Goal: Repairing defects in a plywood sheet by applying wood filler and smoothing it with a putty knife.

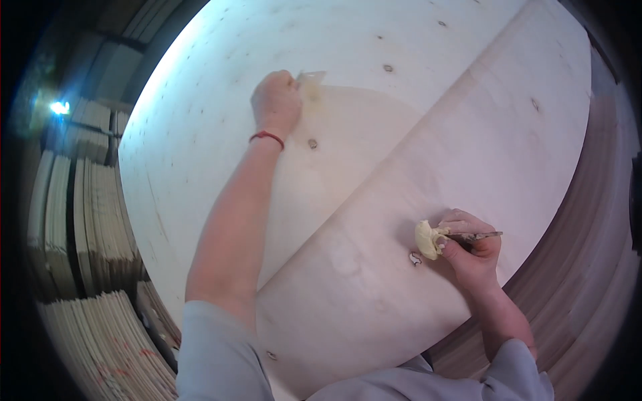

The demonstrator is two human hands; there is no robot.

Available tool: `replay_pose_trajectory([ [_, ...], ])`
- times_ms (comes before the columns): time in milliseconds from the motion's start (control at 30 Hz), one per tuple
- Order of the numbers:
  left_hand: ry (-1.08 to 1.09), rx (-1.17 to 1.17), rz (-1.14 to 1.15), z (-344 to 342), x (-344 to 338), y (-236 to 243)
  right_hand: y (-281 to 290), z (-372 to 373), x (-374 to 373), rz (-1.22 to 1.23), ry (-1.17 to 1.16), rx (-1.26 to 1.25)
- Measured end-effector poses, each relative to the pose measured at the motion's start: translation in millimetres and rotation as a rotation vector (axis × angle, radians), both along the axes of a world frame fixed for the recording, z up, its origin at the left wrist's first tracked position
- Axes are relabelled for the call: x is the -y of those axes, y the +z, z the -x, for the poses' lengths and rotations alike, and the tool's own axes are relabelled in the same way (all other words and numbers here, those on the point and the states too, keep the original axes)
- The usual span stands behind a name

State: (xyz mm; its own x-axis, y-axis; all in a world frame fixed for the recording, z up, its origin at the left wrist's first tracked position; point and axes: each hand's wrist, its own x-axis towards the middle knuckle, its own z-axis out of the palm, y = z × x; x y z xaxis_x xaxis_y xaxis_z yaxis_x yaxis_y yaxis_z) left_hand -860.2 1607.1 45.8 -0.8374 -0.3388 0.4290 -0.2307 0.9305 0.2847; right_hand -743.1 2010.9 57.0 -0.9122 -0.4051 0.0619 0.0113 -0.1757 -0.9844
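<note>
My left hand reaches far out over a large pale plywood sheet and presses a small flat scraper against the wood; a red band circles that wrist. My right hand rests on a second plywood sheet that overlaps the first along a diagonal edge. It grips a putty knife with a lump of pale yellow filler on its blade. A small dark knot hole lies just below the filler.
Several dark knots dot both sheets. Stacks of thin wood sheets stand on edge at the left and lower left. A layered pile edge curves along the right. A bright lamp shines at far left.
</note>
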Motion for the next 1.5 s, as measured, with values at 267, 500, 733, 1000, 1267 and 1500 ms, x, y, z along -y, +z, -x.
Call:
replay_pose_trajectory([
  [267,-0.442,0.013,-0.046,-173.6,-119.1,3.6,-5.0,-2.7,-1.5,-0.043,-0.057,0.125],
  [500,-0.137,0.181,-0.937,-440.4,-146.1,76.9,-41.3,-10.5,-3.9,-0.091,-0.16,0.103],
  [733,0.179,-0.209,-1.34,-704.0,-112.2,90.6,-34.1,-60.6,0.3,-0.149,-0.244,0.097],
  [1000,0.375,-0.519,-1.384,-936.2,-63.3,103.0,7.9,-409.2,115.2,-0.114,-0.025,0.198],
  [1267,0.279,-0.798,-1.524,-1064.1,-42.0,115.6,85.0,-660.5,277.9,0.107,0.789,0.448],
  [1500,0.104,-0.852,-1.587,-1139.7,8.3,108.9,102.8,-827.5,347.4,0.235,1.164,0.789],
])
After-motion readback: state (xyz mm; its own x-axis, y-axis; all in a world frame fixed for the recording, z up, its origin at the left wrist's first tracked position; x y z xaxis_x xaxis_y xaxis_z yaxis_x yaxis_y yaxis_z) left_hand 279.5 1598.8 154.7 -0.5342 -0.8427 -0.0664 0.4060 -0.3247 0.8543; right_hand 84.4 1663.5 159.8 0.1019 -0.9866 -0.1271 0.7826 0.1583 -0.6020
